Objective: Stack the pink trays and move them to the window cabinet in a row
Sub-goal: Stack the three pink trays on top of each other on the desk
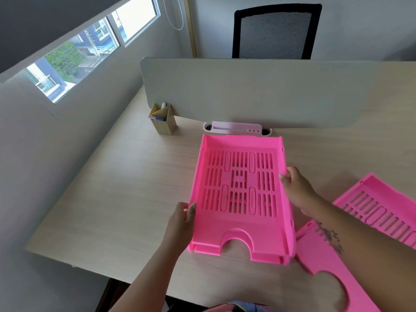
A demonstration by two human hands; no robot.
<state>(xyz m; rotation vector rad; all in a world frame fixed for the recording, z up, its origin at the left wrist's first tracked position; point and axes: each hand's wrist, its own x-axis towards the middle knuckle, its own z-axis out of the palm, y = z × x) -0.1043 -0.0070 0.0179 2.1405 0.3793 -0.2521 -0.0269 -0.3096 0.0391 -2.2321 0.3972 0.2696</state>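
A pink slotted tray (240, 224) sits nested on another pink tray in the middle of the wooden desk (126, 194); the lower one shows only as a rim along the front and right. My left hand (182, 224) grips the stack's left wall near the front. My right hand (295, 190) grips the right wall halfway along. A further pink tray (326, 273) lies under my right forearm at the lower right, partly hidden. Another pink tray (380, 208) lies at the right edge of the view.
A grey divider panel (258, 93) stands across the desk behind the stack, with a white cable box (236, 127) at its foot. A tan pen holder (162, 119) stands at the back left. A black mesh chair (276, 30) is beyond. A window (90, 43) runs along the left wall.
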